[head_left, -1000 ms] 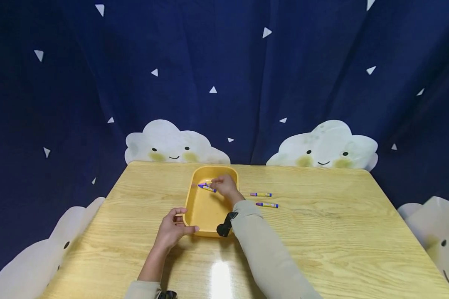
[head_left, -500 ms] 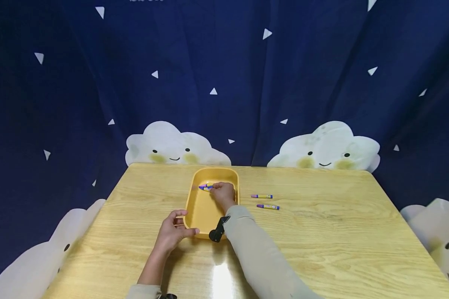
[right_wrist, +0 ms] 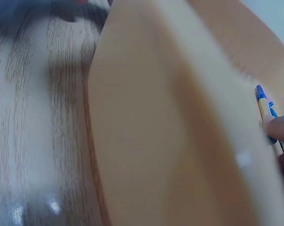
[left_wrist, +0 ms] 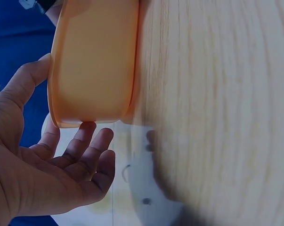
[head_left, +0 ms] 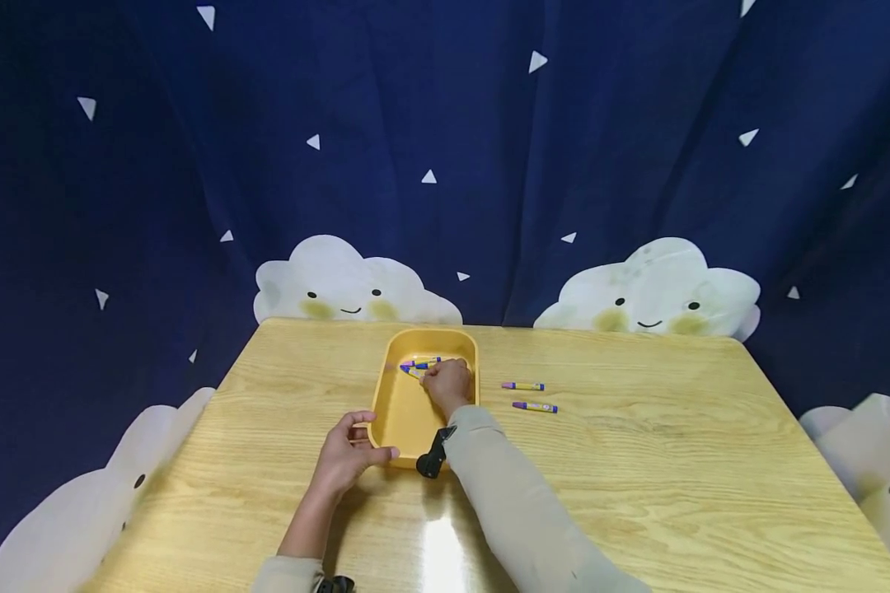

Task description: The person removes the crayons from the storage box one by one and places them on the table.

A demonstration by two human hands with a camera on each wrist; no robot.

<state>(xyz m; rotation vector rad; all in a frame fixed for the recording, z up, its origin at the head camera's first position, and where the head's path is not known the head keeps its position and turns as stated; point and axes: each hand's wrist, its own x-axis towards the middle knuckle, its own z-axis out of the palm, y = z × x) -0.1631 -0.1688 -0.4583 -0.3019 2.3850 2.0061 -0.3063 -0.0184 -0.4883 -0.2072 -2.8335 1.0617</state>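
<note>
1. Fingers curled, a person's right hand [head_left: 447, 385] pinches a blue-tipped crayon [right_wrist: 262, 102] low inside a yellow tray [head_left: 406, 422].
2. The crayon's tip points left and slightly toward the tray's far side; its long axis slants across the floor, the rear end hidden by the fingers in the head view.
3. Just beyond it in the tray lies a pink-tipped crayon [head_left: 427, 361], tip also left, its long axis running nearly side to side. A dark blue piece shows between the two, too small to identify.
4. The left hand [head_left: 344, 455] grips the tray's near left corner, thumb at the near rim, fingertips against the outer wall.
5. To the tray's right, an upper crayon [head_left: 523, 386] and a lower crayon [head_left: 536, 407] lie nearly parallel on the wooden table [head_left: 653, 461], purplish tips pointing left.
6. Behind hangs a navy curtain [head_left: 371, 181] patterned with white triangles.
</note>
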